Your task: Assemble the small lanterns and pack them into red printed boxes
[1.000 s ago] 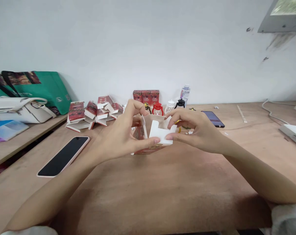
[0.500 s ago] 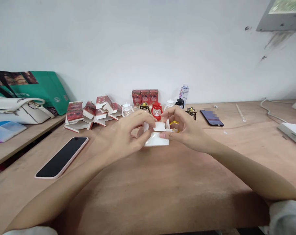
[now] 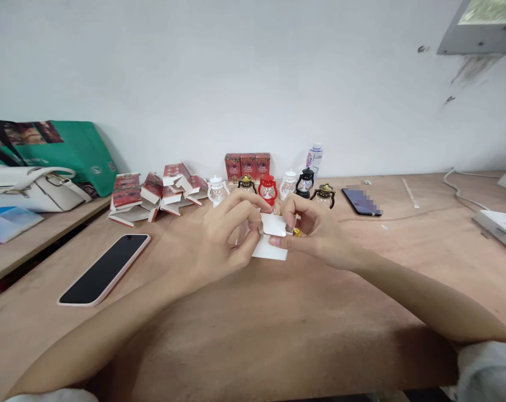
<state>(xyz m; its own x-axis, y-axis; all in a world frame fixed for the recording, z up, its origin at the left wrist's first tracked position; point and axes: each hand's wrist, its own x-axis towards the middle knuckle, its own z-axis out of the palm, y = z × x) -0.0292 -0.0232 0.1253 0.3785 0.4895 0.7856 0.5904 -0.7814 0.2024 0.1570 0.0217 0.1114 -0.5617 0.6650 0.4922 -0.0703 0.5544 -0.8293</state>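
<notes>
Between both hands, over the middle of the table, is a small white cardboard box (image 3: 270,249) with a flap raised at its top. My left hand (image 3: 228,231) is curled round the box's left side, its fingertips at the flap. Thumb and fingers of my right hand (image 3: 314,229) pinch the right side, the thumb pressing on the front face. Behind the hands stand several miniature lanterns: a red lantern (image 3: 268,191), a black lantern (image 3: 305,183), white ones and dark ones with gold tops. Something gold, partly hidden, shows behind the right fingers (image 3: 296,231).
Unfolded red-and-white cartons (image 3: 127,192) lie at the back left. Three red boxes (image 3: 248,166) and a bottle (image 3: 315,159) stand by the wall. A pink-edged phone (image 3: 105,269) lies left, a dark phone (image 3: 361,201) right. A white handbag (image 3: 30,190) rests on the left surface.
The white box has tilted and sunk slightly, and its top flap has come forward over the opening. Both hands keep their grip, with the right fingers shifted a little lower.
</notes>
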